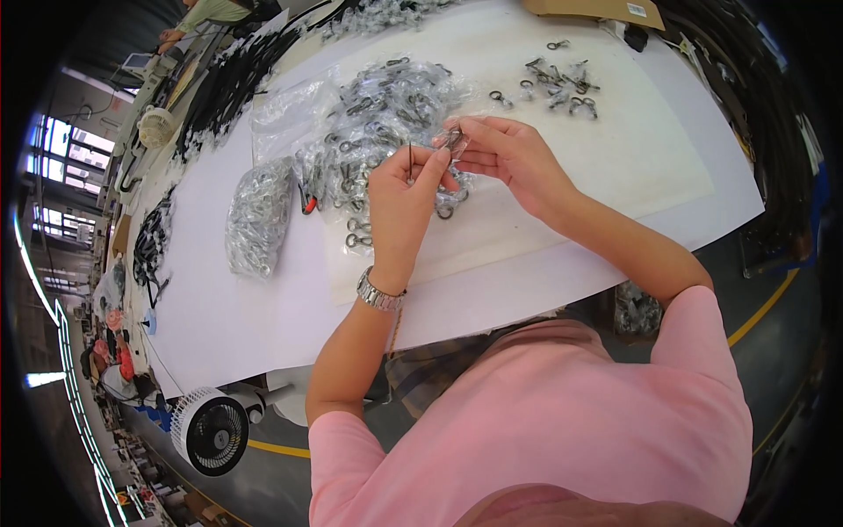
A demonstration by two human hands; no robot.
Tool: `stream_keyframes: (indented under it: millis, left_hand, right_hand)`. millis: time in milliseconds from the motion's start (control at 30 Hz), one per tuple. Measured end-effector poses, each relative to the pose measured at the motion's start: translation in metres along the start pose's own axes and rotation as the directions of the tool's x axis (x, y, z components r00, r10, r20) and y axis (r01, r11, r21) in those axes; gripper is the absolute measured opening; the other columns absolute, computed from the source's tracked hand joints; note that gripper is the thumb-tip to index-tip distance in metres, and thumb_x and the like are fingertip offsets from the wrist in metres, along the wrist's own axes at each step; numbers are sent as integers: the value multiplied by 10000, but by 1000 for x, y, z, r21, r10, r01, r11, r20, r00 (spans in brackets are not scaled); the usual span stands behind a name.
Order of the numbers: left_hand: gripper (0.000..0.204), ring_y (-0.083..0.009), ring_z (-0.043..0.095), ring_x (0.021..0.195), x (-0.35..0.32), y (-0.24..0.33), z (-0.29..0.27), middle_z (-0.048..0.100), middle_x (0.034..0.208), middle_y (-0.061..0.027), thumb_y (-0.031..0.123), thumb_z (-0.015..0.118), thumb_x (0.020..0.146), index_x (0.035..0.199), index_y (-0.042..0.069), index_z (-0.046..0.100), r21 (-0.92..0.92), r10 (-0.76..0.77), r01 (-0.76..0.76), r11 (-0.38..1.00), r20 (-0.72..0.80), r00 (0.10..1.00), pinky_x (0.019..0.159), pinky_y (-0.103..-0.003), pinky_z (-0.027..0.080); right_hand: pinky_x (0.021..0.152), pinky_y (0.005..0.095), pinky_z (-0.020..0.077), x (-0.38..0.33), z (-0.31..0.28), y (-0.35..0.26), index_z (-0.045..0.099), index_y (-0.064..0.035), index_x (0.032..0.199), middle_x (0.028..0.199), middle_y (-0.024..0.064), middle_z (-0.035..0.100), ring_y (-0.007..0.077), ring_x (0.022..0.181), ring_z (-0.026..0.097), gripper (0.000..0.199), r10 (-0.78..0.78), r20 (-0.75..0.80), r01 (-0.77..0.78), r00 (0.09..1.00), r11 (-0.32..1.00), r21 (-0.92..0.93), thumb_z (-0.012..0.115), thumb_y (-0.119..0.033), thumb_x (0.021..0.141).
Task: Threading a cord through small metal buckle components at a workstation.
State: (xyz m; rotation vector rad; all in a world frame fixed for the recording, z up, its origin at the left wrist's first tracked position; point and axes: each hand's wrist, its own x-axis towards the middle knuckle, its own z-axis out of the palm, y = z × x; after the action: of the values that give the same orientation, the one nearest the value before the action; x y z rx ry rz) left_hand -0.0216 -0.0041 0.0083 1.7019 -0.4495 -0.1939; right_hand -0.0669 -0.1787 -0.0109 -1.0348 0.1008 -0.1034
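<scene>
My left hand point(404, 189) is closed, with a thin dark pointed tool point(410, 156) sticking up from its fingers. Its thumb and fingertips meet those of my right hand point(518, 162) at a small dark metal clasp point(453, 138) in clear film. My right thumb and forefinger pinch that clasp; the other fingers are bent beneath. Just beyond the hands spreads a heap of metal clasps in clear wrapping point(395, 92). More ring-ended clasps point(355, 235) lie beside my left wrist. Farther right is a smaller, loose group of clasps point(562, 83).
A packed clear bag point(261, 220) lies left of the heap, near a small red-and-black-handled tool point(307, 202). Black straps point(233, 83) cover the white table's point(527, 272) far left. A cardboard piece point(597, 10) rests at the back; a fan point(211, 430) stands below the left edge.
</scene>
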Motion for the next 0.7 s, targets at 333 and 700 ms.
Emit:
stream_keyframes:
  millis: [333,700]
  left_hand:
    - [280,-22,421,507,11,-4,-16,676,725,-29,263,635,1046,923,17,687,-185,-62,88,979,143,988,467,-188,310]
    - [151,-5,397,522,15,-3,-26,662,807,-8,167,648,1028,1014,20,677,-398,-97,277,875,415,905,453,-178,263]
  right_hand:
    - [936,297,568,2,4,-5,656,10,1290,1054,86,749,151,963,707,355,-36,44,38,998,997,-68,691,-177,989]
    - [821,260,552,1,-4,-14,558,-14,1393,1009,57,734,101,881,666,444,203,216,-164,955,969,-186,680,-169,995]
